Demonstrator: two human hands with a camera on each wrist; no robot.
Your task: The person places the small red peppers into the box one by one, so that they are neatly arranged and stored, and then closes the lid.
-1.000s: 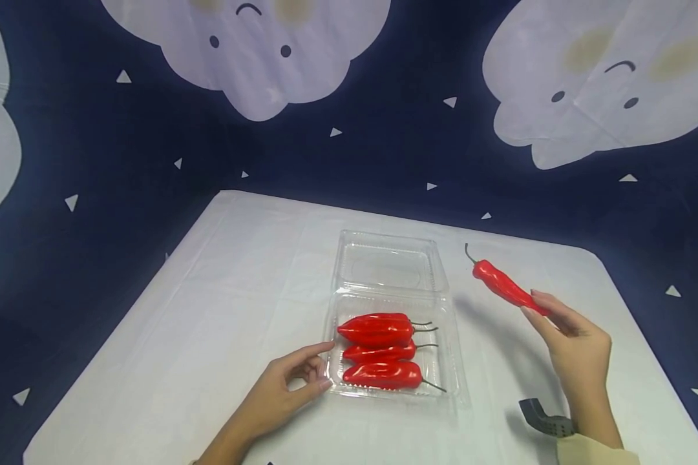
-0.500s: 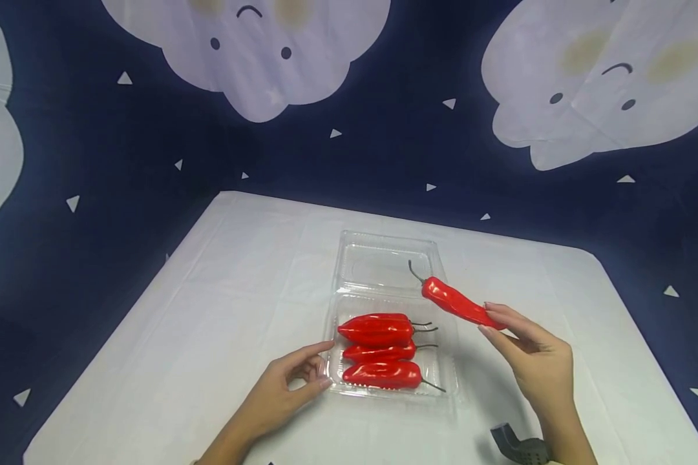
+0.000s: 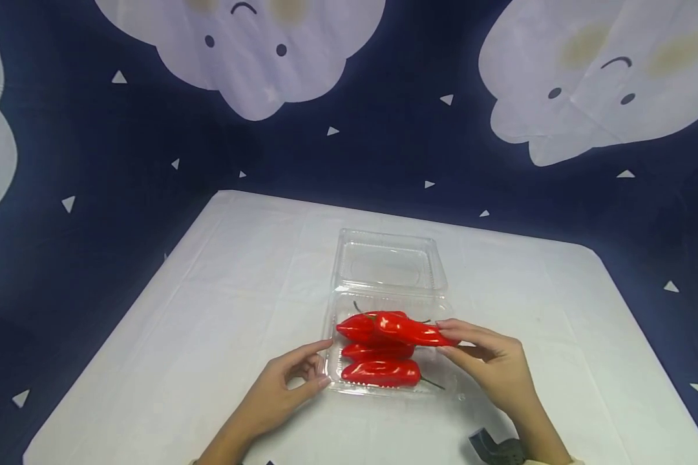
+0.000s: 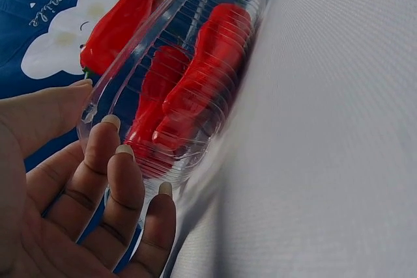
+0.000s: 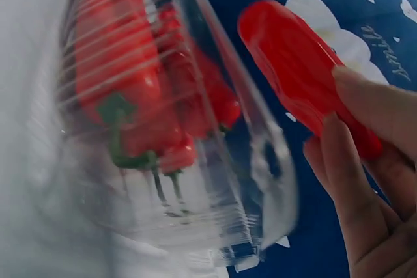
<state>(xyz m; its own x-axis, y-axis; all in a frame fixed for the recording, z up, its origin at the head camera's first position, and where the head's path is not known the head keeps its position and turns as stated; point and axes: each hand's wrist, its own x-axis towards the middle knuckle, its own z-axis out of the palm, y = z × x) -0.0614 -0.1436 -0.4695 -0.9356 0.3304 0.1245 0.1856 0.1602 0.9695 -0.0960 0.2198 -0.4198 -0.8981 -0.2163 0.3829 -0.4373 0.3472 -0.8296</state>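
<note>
A clear plastic clamshell box [image 3: 442, 374] lies open on the table, with several glossy red chili peppers [image 3: 380, 372] side by side in its base. My left hand [image 3: 279, 394] is at the box's left edge, forefinger and thumb tips touching the rim; the fingers bend loosely outside the wall in the left wrist view. Above the rearmost peppers, my right hand [image 3: 494, 368] pinches another red chili pepper [image 5: 293, 63] by its pointed end between thumb and fingertips. Its green stem points left, and it overlaps the peppers in the base in the head view.
The box's empty lid [image 3: 390, 261] is folded back behind the base. A white cloth covers the table [image 3: 238, 258]. Behind it hangs a dark blue backdrop [image 3: 372, 168] with cloud faces. A dark curved device [image 3: 497, 449] sits at my right wrist.
My right hand has carried its chili pepper left and downward, from right of the box to over the peppers in the base. The left hand has stayed at the rim.
</note>
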